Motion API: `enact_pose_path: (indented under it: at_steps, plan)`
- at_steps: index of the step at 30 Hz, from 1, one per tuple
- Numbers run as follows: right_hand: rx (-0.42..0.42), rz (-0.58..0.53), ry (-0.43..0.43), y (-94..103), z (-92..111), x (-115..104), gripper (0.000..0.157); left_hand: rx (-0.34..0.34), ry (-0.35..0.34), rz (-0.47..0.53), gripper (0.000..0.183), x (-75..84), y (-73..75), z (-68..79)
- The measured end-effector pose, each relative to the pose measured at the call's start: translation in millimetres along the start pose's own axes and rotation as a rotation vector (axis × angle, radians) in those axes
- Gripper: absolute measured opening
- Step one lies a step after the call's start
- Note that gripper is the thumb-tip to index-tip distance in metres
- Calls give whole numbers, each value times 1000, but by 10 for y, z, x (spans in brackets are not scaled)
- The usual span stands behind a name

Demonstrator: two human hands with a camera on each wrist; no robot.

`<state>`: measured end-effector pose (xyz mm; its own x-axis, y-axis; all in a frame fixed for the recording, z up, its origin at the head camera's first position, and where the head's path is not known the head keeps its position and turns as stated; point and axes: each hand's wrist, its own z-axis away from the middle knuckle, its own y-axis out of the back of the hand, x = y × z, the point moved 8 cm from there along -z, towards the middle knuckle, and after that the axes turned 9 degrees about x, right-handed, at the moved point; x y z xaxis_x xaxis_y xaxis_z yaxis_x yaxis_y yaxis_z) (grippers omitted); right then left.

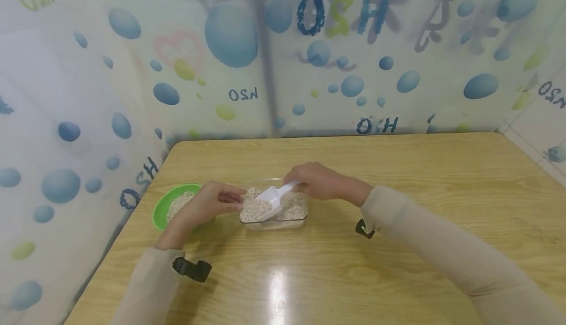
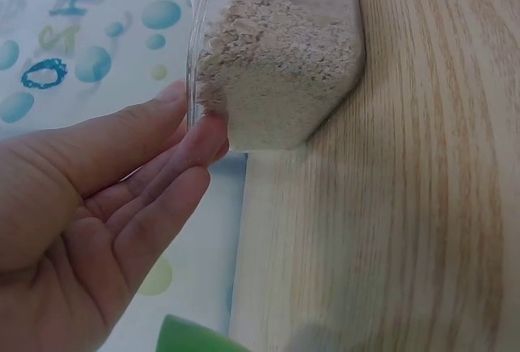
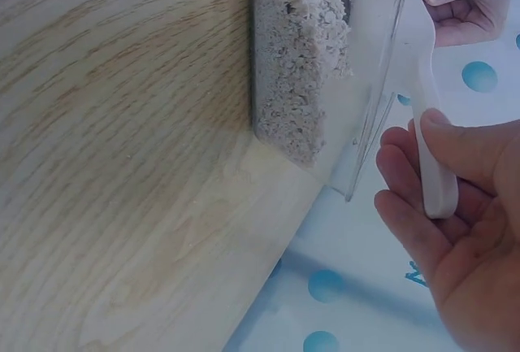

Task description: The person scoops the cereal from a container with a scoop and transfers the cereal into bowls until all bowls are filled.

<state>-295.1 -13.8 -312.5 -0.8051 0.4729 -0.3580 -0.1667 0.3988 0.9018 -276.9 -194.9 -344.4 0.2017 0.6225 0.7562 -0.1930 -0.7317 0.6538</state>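
Surface: a light wooden surface (image 1: pixel 411 167) with visible grain and rounded far corners; a bright reflection lies at its near side.
Room: a pale wall covering (image 1: pixel 305 81) with blue and yellow-green spots and the letters OSH, some reversed, stands behind the far edge and along the left side.
Hidden: the left grip (image 1: pixel 210 199) covers the right part of the green bowl (image 1: pixel 160 212); the fingers of the right grip (image 1: pixel 315 181) hide the end of the scoop handle in the head view.
Cut off: in the left wrist view, only a piece of the bowl enters at the bottom.
Hard to make out: how deep the scoop goes into the flakes, I cannot tell.
Clear container: the container (image 1: pixel 275 224) stands left of the middle, to the right of the bowl, with oat-like flakes (image 1: pixel 295 208) inside.
White scoop: the scoop (image 1: pixel 275 198) is in the container, loaded with flakes, its handle toward far right.
Left grip: thumb and forefinger pinch the container's left rim.
Right grip: thumb and fingers are closed around the scoop handle.
Around: beige sleeves (image 1: pixel 148 280) and dark wrist devices (image 1: pixel 197 270) on both arms.
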Motion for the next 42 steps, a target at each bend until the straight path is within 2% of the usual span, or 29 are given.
enact_pose_path:
  at_steps: [18,29,35,42]
  plan:
    - [121,-33,-7,50,162,102,24,-10,-43,-11,40,6,-8,34]
    - [214,-117,-41,88,229,172,25,2,-48,-25,34,8,17,51]
    - [259,-142,-32,123,188,147,25,23,-36,-41,35,-17,107,103]
    - [282,-164,-11,135,63,104,25,70,-45,-87,37,-11,332,209]
